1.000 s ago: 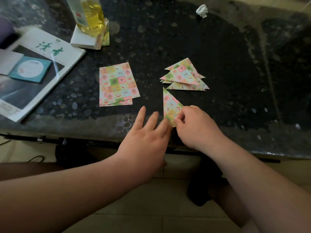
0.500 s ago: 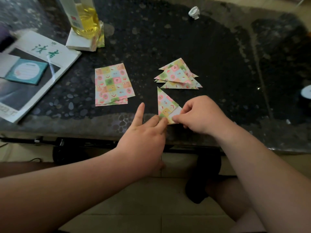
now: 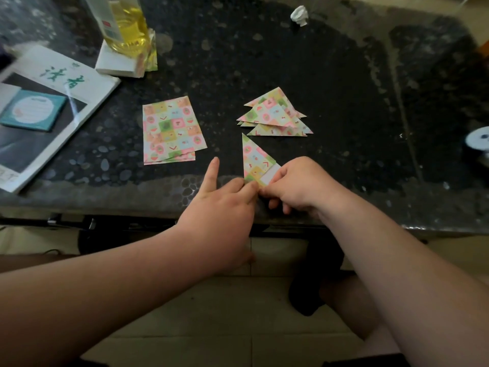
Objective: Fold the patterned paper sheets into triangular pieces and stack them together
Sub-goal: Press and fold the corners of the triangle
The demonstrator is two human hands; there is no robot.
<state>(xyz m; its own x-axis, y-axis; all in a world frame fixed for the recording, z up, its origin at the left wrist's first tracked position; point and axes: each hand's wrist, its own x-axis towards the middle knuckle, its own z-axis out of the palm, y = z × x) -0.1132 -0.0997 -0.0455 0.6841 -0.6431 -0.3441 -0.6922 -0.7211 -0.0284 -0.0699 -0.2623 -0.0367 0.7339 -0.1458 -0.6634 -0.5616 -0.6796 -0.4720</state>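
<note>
Head view. Mid-fold: half-folded triangle [image 3: 254, 158] at near edge of table [image 3: 132, 197], just below stack of finished triangles [image 3: 275, 115]. Left hand [image 3: 225, 205] straight-fingered, pressing lower corner; right hand [image 3: 299, 186] pinching white flap. Next, probably: tuck flap, crease, stack. Unfolded sheets [image 3: 172, 131] to the left.

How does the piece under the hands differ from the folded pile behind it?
The held piece is single, with a white flap showing; the pile holds several, fanned out. The right hand pinches the held piece; the pile lies untouched. Both are triangular with the same checked pattern.
</note>
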